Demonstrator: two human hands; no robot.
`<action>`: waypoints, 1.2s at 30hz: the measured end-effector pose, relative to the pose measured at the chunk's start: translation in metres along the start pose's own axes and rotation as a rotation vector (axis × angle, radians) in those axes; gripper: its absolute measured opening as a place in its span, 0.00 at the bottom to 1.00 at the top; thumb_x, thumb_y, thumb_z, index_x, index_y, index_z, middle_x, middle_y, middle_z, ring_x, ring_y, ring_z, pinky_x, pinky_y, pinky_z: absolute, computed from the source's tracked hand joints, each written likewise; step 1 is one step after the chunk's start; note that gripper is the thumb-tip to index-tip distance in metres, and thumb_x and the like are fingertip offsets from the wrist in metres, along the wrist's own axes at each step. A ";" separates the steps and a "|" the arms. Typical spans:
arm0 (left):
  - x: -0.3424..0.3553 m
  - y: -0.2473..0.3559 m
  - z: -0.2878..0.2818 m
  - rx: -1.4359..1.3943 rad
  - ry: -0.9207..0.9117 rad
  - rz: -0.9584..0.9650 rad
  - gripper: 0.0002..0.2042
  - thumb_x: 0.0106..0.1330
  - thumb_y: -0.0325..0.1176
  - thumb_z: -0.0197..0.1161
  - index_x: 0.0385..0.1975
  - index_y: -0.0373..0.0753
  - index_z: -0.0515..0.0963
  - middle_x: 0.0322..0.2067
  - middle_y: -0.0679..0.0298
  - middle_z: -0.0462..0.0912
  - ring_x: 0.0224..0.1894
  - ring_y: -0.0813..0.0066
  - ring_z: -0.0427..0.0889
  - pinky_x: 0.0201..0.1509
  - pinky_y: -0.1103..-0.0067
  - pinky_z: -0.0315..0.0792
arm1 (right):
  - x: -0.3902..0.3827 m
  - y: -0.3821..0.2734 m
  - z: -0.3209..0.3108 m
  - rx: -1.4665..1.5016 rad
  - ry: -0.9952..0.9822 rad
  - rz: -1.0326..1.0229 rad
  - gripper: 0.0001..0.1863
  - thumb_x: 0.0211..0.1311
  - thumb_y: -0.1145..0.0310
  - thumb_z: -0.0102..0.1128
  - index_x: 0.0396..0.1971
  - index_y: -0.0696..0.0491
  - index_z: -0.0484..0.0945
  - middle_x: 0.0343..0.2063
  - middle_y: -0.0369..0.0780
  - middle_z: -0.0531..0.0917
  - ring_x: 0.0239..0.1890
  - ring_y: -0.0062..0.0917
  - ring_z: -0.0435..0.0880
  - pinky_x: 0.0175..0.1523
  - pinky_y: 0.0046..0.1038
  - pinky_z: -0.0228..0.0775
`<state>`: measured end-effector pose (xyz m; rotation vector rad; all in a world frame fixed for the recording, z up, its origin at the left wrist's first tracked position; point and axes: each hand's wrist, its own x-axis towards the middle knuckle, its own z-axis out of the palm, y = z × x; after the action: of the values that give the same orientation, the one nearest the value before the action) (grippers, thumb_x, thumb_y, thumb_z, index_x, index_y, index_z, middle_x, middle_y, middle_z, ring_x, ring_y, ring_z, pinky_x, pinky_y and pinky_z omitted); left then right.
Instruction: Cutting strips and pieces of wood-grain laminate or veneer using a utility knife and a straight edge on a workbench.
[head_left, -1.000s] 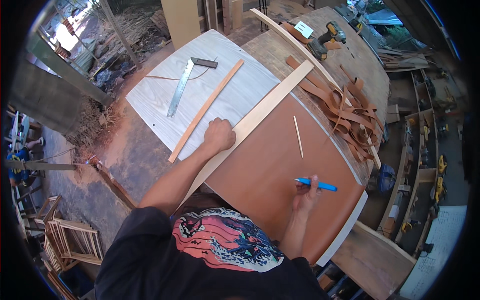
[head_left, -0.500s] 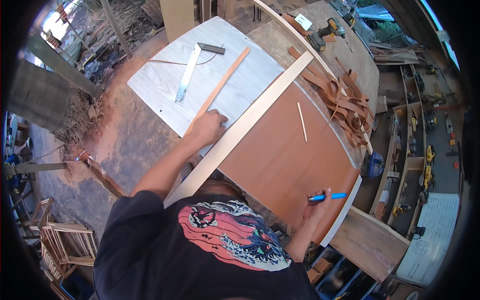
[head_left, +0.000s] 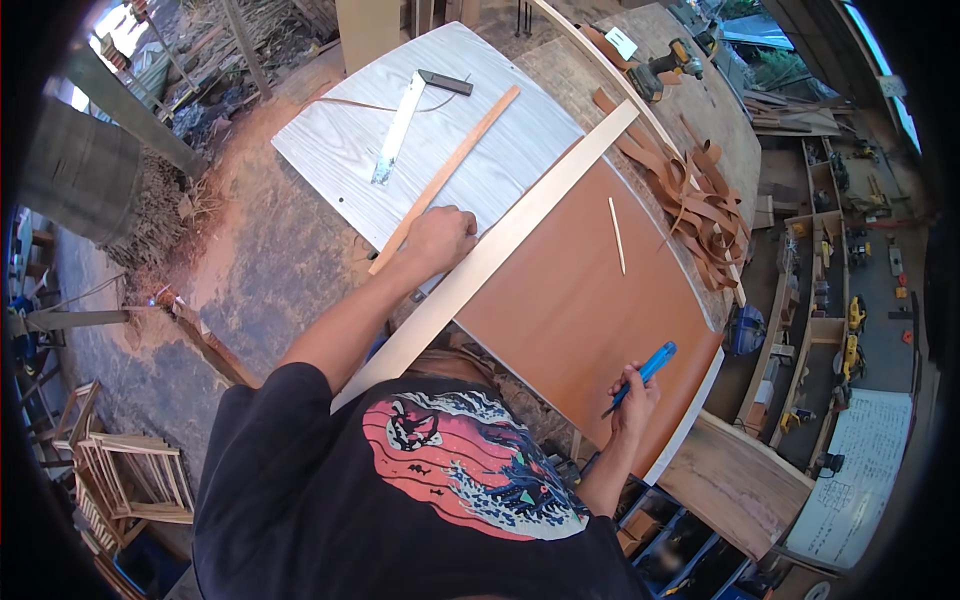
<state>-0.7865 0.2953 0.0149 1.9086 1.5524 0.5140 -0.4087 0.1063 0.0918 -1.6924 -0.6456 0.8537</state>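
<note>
My right hand (head_left: 633, 398) grips a blue utility knife (head_left: 655, 363) above a brown leather-like sheet (head_left: 560, 290); the knife's narrow tip points down toward my body. My left hand (head_left: 443, 240) is curled closed at the near edge of a grey wood-grain panel (head_left: 345, 150), between a thin orange-brown wooden strip (head_left: 450, 172) and a long pale board (head_left: 500, 238). Whatever its fingers hold, if anything, is hidden. The pale board crosses diagonally along the left side of the brown sheet. A slim pale stick (head_left: 617, 236) lies on that sheet.
A try square (head_left: 402, 125) lies on the grey panel. Brown offcut strips (head_left: 700, 215) are heaped at the right, with a cordless drill (head_left: 668, 68) behind them. Tool shelves (head_left: 815, 270) stand far right, beside a whiteboard (head_left: 850, 485). Slatted wooden frames (head_left: 130, 475) stand at lower left.
My right hand has turned the utility knife from nearly level to steeply slanted, tip down. My left hand stays beside the pale board, more tightly curled. The whole view has shifted slightly.
</note>
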 end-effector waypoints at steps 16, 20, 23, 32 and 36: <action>0.038 0.008 -0.010 0.068 -0.051 -0.090 0.20 0.59 0.53 0.75 0.34 0.41 0.86 0.31 0.54 0.89 0.38 0.53 0.89 0.43 0.62 0.80 | 0.002 0.001 0.010 -0.217 0.000 -0.084 0.08 0.66 0.73 0.66 0.40 0.57 0.77 0.20 0.34 0.77 0.16 0.18 0.75 0.22 0.22 0.70; 0.046 0.008 -0.012 0.136 -0.118 -0.099 0.21 0.58 0.55 0.76 0.35 0.42 0.86 0.32 0.56 0.89 0.40 0.55 0.89 0.44 0.63 0.80 | 0.000 -0.001 0.015 -0.207 0.011 -0.081 0.08 0.65 0.73 0.66 0.41 0.58 0.78 0.20 0.34 0.77 0.16 0.18 0.75 0.23 0.22 0.68; 0.052 0.006 -0.013 0.175 -0.157 -0.085 0.21 0.58 0.56 0.76 0.36 0.43 0.86 0.33 0.56 0.89 0.42 0.56 0.89 0.46 0.63 0.80 | 0.001 0.002 0.012 -0.211 0.021 -0.090 0.08 0.66 0.73 0.67 0.40 0.58 0.77 0.20 0.34 0.77 0.16 0.18 0.75 0.22 0.22 0.69; 0.058 0.007 -0.021 0.237 -0.247 -0.070 0.21 0.57 0.54 0.77 0.37 0.42 0.87 0.37 0.56 0.90 0.45 0.56 0.89 0.49 0.64 0.81 | 0.000 0.008 0.005 -0.237 0.008 -0.071 0.09 0.66 0.72 0.68 0.40 0.57 0.77 0.20 0.34 0.76 0.15 0.18 0.74 0.21 0.22 0.69; 0.066 0.006 -0.013 0.265 -0.225 -0.103 0.18 0.55 0.50 0.75 0.37 0.43 0.88 0.38 0.55 0.90 0.44 0.57 0.89 0.48 0.65 0.83 | 0.002 0.006 0.012 -0.261 -0.009 -0.056 0.09 0.66 0.71 0.67 0.39 0.58 0.78 0.18 0.33 0.76 0.15 0.18 0.75 0.22 0.22 0.68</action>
<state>-0.7750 0.3610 0.0228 1.9874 1.6201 0.0461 -0.4178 0.1131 0.0838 -1.8938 -0.8361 0.7631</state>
